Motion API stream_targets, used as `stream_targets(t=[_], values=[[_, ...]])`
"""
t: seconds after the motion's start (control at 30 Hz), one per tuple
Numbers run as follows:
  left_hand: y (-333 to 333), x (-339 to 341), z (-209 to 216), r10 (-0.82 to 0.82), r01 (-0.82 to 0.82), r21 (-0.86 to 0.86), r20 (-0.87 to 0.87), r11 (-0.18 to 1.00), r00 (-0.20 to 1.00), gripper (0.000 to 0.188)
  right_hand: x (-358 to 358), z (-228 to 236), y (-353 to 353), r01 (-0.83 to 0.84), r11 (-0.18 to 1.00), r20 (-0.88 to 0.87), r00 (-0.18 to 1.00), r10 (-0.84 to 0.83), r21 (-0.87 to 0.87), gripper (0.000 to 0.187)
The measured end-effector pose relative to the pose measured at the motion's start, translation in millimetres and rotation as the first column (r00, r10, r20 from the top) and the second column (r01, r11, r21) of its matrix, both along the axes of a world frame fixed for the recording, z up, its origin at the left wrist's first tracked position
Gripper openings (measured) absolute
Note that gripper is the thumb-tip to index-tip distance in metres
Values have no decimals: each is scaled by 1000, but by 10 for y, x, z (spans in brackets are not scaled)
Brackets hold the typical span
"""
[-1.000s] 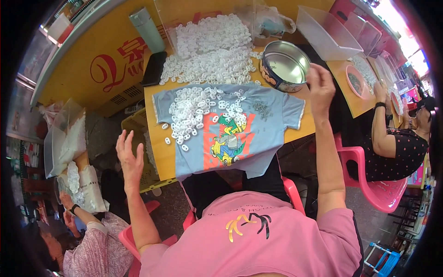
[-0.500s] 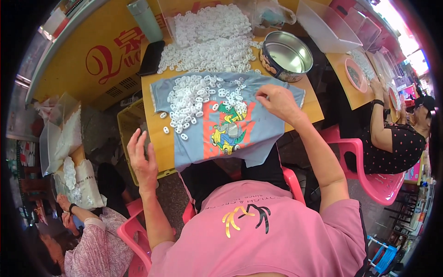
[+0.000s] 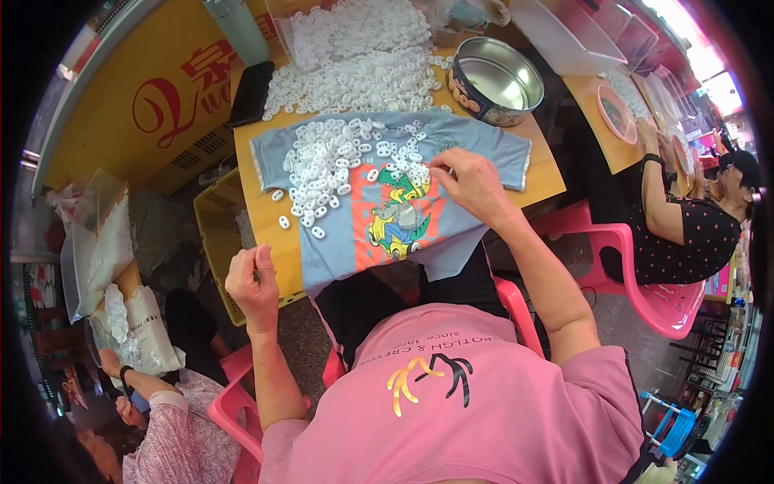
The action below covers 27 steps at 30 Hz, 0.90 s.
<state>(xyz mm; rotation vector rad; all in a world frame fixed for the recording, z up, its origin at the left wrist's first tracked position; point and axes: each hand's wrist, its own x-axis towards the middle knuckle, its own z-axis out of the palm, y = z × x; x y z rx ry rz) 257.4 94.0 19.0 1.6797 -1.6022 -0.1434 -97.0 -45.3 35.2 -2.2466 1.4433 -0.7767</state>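
Note:
A grey-blue T-shirt (image 3: 322, 256) with a colourful cartoon dinosaur print lies spread on the table, its lower end hanging at my lap. On it is a loose heap of small white oval plastic pieces (image 3: 326, 161) with two dark holes each. My right hand (image 3: 476, 185) is over the shirt with thumb and forefinger pinched, right beside a small cluster of white pieces (image 3: 415, 171). Whatever lies between those fingertips is too small to make out. Off the table's left edge, my left hand (image 3: 253, 282) is raised and curled into a loose fist, with nothing visible in it.
Behind the shirt, a bigger pile of white pieces (image 3: 355, 81) spills from a clear bin. A round metal tin (image 3: 496, 81) stands at right, a black phone (image 3: 253, 93) and green bottle (image 3: 239, 31) at left. A yellow crate (image 3: 218, 242) is below. Co-workers sit on both sides.
My left hand has gone from spread fingers to a loose fist. The right hand has shifted left, with its fingertips now at the small cluster. The whole view has tilted slightly.

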Motion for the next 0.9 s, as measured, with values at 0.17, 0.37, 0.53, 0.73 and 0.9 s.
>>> stream_targets(t=[0.17,0.37,0.53,0.73,0.9], values=[[-106,-177,127,-40,36,-149,-28,988,999,14,106,-127,-131,72,997,-34,997,-72,-6,17],[-166,-299,128,-102,90,-124,-89,988,991,21,231,-129,-276,103,992,-149,985,-92,69,21],[-254,-512,125,-173,155,-179,-91,972,981,21,226,-183,-342,78,996,-215,973,-84,-36,20],[-654,-902,124,-291,288,-179,8,941,957,22,274,-215,-297,24,989,-203,978,-53,-144,14],[-1048,-1152,40,-325,360,-122,237,925,916,16,234,-267,-304,-30,987,-188,982,0,-155,14]])
